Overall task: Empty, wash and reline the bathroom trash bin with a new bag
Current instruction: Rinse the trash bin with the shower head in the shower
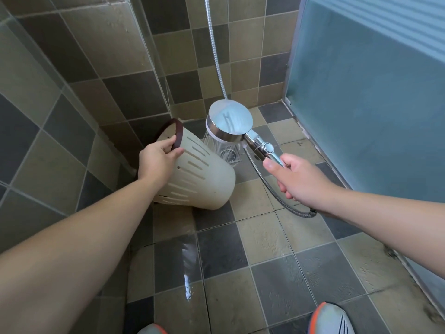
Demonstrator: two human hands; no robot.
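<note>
A cream slotted trash bin (204,174) with a dark brown rim is tilted, its mouth turned toward the left wall and its base toward me. My left hand (159,160) grips the rim, fingers curled inside the opening. My right hand (296,177) holds the handle of a chrome shower head (228,122). Water sprays from the head down past the bin's far side onto the floor drain (231,156). The bin's inside is hidden from view.
The metal shower hose (272,186) loops below my right hand and also runs up the back wall. A tiled wall stands to the left, a frosted glass door (373,92) to the right. The tiled floor is wet. My shoes show at the bottom edge.
</note>
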